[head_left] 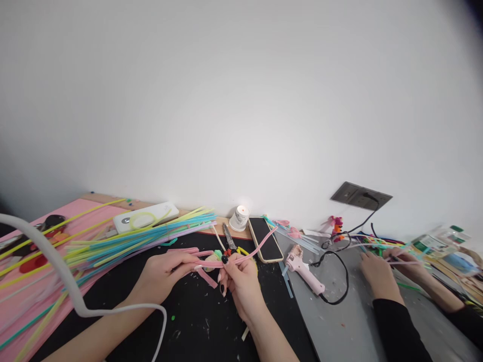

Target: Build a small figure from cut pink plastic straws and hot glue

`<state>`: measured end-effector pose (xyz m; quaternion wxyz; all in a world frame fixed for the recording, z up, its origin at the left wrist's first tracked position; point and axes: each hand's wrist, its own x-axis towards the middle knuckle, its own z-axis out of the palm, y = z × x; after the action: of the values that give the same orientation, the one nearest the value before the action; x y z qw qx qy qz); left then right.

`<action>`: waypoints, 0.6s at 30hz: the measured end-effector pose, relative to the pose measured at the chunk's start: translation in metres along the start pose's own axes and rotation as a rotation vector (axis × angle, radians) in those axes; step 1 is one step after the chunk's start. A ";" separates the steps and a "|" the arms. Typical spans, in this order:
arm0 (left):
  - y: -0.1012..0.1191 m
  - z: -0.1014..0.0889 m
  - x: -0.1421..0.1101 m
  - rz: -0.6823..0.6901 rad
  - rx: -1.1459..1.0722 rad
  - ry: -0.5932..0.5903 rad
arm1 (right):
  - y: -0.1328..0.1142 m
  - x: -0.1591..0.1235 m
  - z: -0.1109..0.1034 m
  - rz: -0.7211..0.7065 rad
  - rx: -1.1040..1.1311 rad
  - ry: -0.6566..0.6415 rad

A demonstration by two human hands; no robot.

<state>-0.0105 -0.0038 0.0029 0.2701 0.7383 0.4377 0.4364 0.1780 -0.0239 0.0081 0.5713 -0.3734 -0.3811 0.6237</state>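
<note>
Both my hands are closed on pink pipe cleaners point(260, 245) above the black mat. My left hand point(166, 271) pinches them at the left, where several pink lengths stick out past the fingers. My right hand point(241, 281) grips the same pink strands between thumb and fingers, and one long end curves up to the right. Just behind the fingers lie a green and pale yellow fuzzy piece point(216, 255), partly hidden, and scissors point(228, 237) with orange-red handles, blades toward the wall.
A bundle of coloured pipe cleaners point(143, 236) lies left, near a white power bank point(145, 216). A paper cup point(239, 218), phone point(265, 239) and pink glue gun point(305, 271) stand or lie behind and right. A white cable point(71, 281) crosses the left. A co-worker's hands point(381, 274) work at right.
</note>
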 end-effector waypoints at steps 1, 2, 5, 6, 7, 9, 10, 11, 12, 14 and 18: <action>0.000 0.000 0.000 0.024 0.016 0.000 | -0.001 0.000 0.000 -0.002 -0.012 0.001; -0.001 -0.001 0.000 0.047 0.029 0.002 | -0.001 0.000 0.000 -0.005 -0.023 0.002; -0.001 -0.003 0.001 0.094 0.055 0.007 | -0.002 0.000 -0.001 -0.009 -0.041 0.003; -0.001 -0.003 0.001 0.098 0.061 0.005 | -0.001 0.000 -0.001 -0.008 -0.038 0.002; -0.001 -0.003 0.002 0.098 0.067 0.004 | -0.001 0.000 -0.001 -0.006 -0.032 0.001; -0.001 -0.003 0.002 0.100 0.083 -0.001 | 0.001 0.001 -0.001 -0.001 -0.011 0.002; -0.001 -0.002 0.002 0.107 0.093 -0.004 | 0.002 0.001 -0.001 0.002 0.002 0.004; -0.002 -0.002 0.002 0.118 0.105 -0.007 | 0.002 0.001 -0.001 0.006 0.015 0.006; -0.002 -0.002 0.002 0.131 0.116 -0.005 | 0.003 0.001 -0.001 0.010 0.025 0.006; -0.003 -0.001 0.001 0.151 0.135 0.003 | 0.004 0.001 -0.001 0.016 0.040 0.006; -0.003 -0.002 0.001 0.185 0.151 -0.005 | 0.004 0.001 -0.002 0.023 0.055 -0.010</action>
<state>-0.0131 -0.0018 0.0016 0.1733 0.7948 0.3986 0.4236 0.1780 -0.0236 0.0035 0.5722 -0.3590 -0.3623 0.6422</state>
